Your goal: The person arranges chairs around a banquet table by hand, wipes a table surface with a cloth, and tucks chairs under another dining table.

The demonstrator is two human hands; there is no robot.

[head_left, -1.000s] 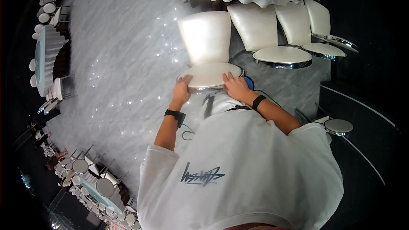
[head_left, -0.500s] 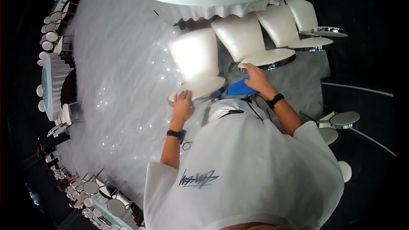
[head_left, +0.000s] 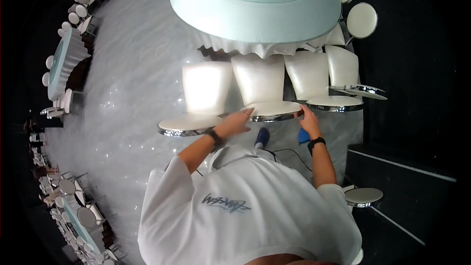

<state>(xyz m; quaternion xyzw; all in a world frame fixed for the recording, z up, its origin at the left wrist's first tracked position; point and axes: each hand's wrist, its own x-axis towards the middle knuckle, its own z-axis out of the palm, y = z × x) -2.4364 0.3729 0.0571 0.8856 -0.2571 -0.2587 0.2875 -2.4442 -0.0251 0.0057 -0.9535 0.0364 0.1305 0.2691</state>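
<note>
Before me stands a white padded chair [head_left: 259,76] with a round, chrome-rimmed backrest [head_left: 274,111], its seat toward the table. My left hand [head_left: 237,123] reaches to the left end of that backrest, fingers stretched out and holding nothing. At the right end, the fingertips of my right hand [head_left: 309,121] rest on the rim. A blue cloth [head_left: 304,136] hangs beneath the right hand, held against the palm and partly hidden by it. To the left is another white chair [head_left: 206,86], and to the right a third chair [head_left: 308,76] of the same kind.
A round table [head_left: 255,24] with a pale green glass top and white skirt stands ahead. Behind me at right is another chair [head_left: 364,196]. My shoe [head_left: 262,137] is on the grey floor [head_left: 142,93]. More set tables [head_left: 64,64] line the left.
Both hands have moved from the left chair and the gap beside it to the two ends of the second chair's backrest. The blue cloth has moved right with my right hand.
</note>
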